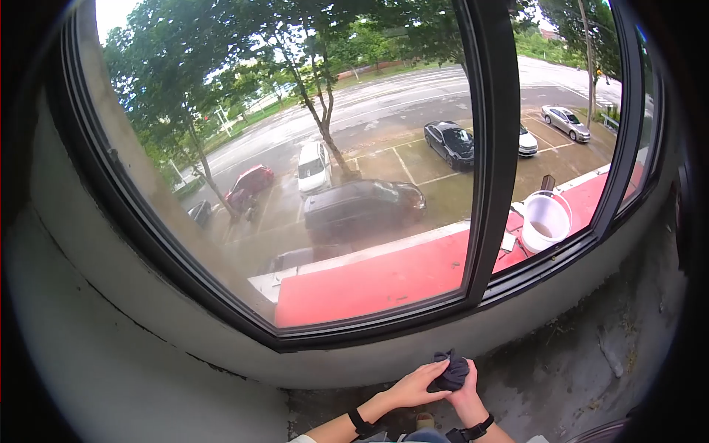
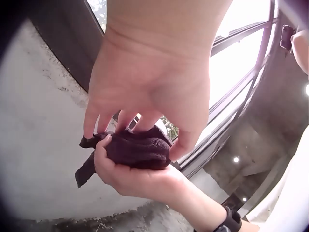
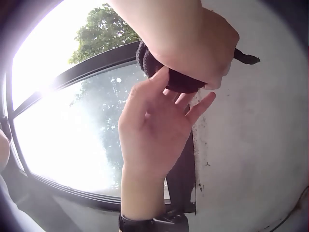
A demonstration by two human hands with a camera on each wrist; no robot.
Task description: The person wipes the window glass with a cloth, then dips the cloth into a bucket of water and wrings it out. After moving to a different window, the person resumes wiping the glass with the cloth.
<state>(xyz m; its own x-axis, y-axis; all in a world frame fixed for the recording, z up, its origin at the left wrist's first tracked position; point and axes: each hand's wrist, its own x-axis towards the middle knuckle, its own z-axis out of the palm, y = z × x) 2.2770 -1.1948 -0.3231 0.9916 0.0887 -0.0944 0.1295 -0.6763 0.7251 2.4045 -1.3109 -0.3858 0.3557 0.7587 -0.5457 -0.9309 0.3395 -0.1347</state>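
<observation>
A dark, bunched-up cloth [image 1: 452, 373] is between my two hands, low in the head view, in front of the wall under the window. My right hand [image 1: 465, 389] grips it from the right, its fingers curled round the bundle. From the left, my left hand [image 1: 415, 387] holds the same cloth, thumb on one side and fingers spread along the other. In the left wrist view the cloth [image 2: 137, 150] is folded and creased, and a loose end hangs out at the left. The right wrist view has the cloth [image 3: 181, 81] partly hidden behind my right hand.
A large dark-framed window [image 1: 484, 148] stands ahead. Outside it, a white bucket [image 1: 545, 225] sits on a red ledge [image 1: 377, 284]. Beyond are parked cars and trees. A grey wall [image 1: 148, 354] curves along the left, and the dark floor [image 1: 576, 362] looks stained.
</observation>
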